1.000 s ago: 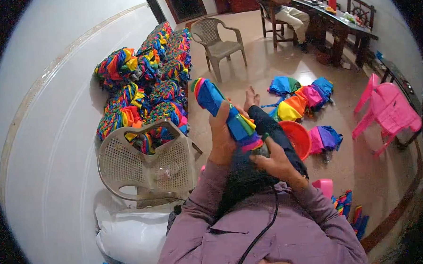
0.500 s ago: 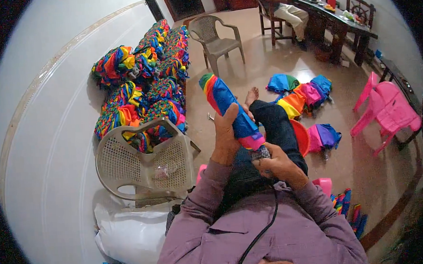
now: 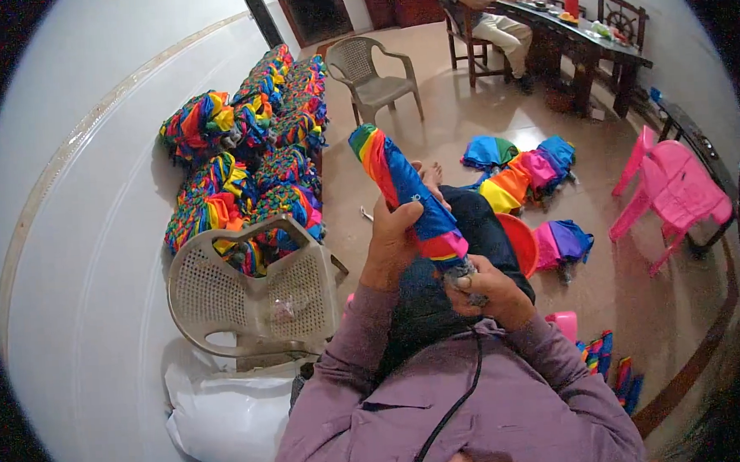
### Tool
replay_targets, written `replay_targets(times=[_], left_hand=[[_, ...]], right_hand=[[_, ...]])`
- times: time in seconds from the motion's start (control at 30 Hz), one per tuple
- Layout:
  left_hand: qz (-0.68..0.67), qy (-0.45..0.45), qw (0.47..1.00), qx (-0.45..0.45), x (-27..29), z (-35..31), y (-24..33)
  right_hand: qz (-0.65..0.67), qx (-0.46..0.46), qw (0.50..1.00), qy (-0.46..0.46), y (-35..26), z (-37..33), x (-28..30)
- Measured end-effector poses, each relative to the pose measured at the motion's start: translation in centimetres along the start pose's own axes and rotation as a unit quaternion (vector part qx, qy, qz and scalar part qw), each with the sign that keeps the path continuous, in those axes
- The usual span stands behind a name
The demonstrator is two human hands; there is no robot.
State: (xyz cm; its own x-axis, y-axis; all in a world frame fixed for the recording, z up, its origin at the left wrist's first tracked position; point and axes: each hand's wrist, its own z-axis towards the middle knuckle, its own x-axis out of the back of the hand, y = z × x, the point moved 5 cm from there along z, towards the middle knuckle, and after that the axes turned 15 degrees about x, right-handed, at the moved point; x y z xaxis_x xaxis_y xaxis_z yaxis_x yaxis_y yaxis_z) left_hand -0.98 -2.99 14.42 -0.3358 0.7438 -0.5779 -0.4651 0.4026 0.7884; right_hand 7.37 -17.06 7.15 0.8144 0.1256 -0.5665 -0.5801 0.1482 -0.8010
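Both arms (image 3: 360,335) bent forward and inward, wrists (image 3: 380,276) bare. The left hand (image 3: 392,237) gripped farther out, its thumb (image 3: 407,214) laid slantwise across the top. The right hand (image 3: 498,290) gripped closer to the torso (image 3: 469,408), curled, its thumb pointing left. The hands stood apart.

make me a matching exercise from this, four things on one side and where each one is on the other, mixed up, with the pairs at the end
Things:
1. rolled rainbow umbrella
2. red flask
3. white sack
4. pink plastic chair

Places:
A. at the far right of the view, on the floor
B. upright on the dark table
C. held by the left grip and right grip
D. at the lower left of the view

Pairs: 1-C, 2-B, 3-D, 4-A
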Motion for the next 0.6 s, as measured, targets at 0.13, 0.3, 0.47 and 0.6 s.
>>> replay_targets(times=[0.13, 0.3, 0.47, 0.6], left_hand=[[0.01, -0.003, 1.0, 0.0, 0.4, 0.1, 0.1], [0.05, 0.032, 0.998, 0.008, 0.4, 0.1, 0.1], [0.093, 0.111, 0.989, -0.002, 1.0, 0.2, -0.4], [0.136, 0.133, 0.981, 0.031, 0.8, 0.1, -0.8]], right_hand=[[-0.016, 0.003, 1.0, -0.022, 0.0, 0.2, 0.1], [-0.167, -0.002, 0.986, 0.014, 0.1, 1.0, 0.2], [-0.439, 0.203, 0.872, 0.075, -1.0, 1.8, 0.6], [-0.566, 0.221, 0.787, 0.102, -1.8, 1.2, 0.5]])
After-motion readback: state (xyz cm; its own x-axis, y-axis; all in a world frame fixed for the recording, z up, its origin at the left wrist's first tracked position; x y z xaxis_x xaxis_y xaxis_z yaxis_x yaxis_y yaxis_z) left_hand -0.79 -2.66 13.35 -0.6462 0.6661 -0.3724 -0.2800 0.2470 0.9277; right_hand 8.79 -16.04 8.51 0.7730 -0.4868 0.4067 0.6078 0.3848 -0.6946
